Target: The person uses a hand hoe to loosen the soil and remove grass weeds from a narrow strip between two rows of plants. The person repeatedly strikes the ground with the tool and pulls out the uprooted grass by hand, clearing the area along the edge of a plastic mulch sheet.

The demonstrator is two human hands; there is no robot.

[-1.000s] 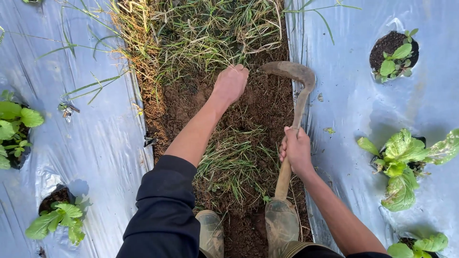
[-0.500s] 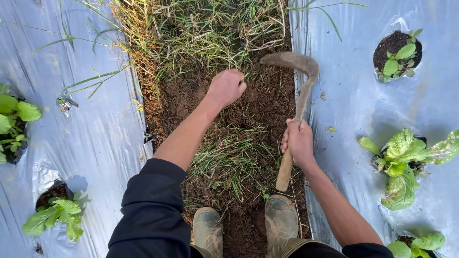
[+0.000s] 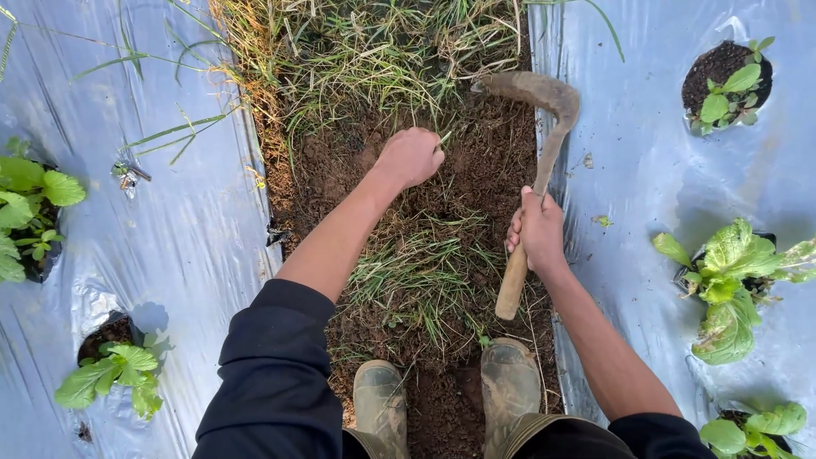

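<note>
While your right hand (image 3: 537,229) wraps tight around the sickle (image 3: 537,161) right of centre, your left hand (image 3: 411,156) fists closed on grass (image 3: 382,59) at upper centre.

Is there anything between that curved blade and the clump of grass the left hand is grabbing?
Nothing visible: only bare soil lies between the sickle blade and the grass by the left hand.

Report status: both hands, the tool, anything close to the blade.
Left hand fisted on grass at the soil. Right hand gripping the sickle by its wooden handle, blade raised above the soil. Silver plastic mulch right beside the blade.
</note>
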